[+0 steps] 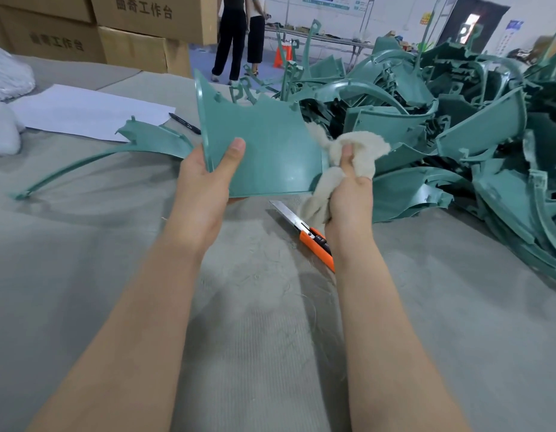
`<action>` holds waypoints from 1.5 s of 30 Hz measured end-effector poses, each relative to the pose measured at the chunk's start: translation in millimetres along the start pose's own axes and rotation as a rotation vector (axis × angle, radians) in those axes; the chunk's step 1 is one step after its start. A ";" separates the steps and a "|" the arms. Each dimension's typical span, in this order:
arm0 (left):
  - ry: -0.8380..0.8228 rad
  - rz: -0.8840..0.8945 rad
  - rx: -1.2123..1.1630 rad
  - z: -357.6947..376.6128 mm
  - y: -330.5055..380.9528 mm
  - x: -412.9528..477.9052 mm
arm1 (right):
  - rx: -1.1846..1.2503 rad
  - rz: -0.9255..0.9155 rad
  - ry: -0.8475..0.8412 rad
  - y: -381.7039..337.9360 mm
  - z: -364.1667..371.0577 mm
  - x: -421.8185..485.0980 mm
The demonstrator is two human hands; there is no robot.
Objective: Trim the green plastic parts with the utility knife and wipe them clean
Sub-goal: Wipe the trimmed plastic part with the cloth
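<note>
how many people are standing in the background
2. Both stand on the floor beyond the table: one person in long black trousers, a second person in a white top just right of them. Others could be hidden behind the green pile.

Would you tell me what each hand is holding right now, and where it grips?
Left hand grips the green panel at its lower left edge; right hand clutches a bunched cloth against the panel's right edge.

- table (255,353): grey ribbed fabric cover, loose threads mid-surface
- utility knife (304,229): lying flat, orange handle, blade extended
- pile of green parts (457,135): right side
- curved green part (139,141): alone, left
- white sheet (89,112): far left, black marker (184,123) just beside it
</note>
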State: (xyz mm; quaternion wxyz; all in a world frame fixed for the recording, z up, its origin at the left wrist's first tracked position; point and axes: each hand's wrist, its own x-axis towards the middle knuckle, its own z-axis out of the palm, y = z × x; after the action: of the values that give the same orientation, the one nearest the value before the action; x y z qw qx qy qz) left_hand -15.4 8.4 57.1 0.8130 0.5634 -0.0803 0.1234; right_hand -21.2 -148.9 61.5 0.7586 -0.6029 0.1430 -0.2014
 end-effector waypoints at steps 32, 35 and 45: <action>-0.057 0.027 -0.001 2.7 1.6 -1.4 | -0.394 -0.226 -0.209 0.7 -1.5 -2.5; -0.076 0.019 0.026 2.8 1.7 -1.4 | -0.317 -0.168 -0.219 3.5 -4.9 -1.0; 0.078 0.091 -0.082 17.8 -5.6 -0.1 | 0.157 0.263 -0.309 4.0 32.6 -25.1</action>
State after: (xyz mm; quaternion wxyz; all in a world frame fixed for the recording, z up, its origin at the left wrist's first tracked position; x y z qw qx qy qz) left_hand -13.6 -10.2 58.3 0.8314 0.5202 -0.0789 0.1785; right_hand -27.7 -108.2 64.5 0.8359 -0.5418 0.0864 -0.0167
